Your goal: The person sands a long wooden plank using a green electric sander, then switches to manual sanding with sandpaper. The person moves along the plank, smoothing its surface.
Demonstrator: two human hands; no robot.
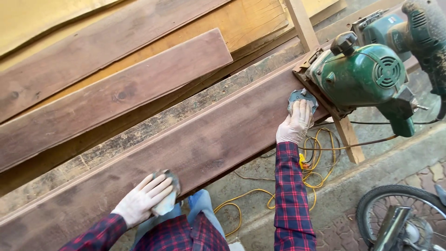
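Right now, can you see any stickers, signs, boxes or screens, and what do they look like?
Label: small red and white sticker on the far green power tool, top right.
Label: small pale rectangular sticker lower on that same tool; too small to make out.
No packages, signs or screens in view.

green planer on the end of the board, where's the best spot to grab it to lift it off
Probably by the black knob on top of the green power tool, coming from above: it stands proud and clear of the body. The right hand rests on the dark board just beside it; the cord trailing off its lower side needs slack.
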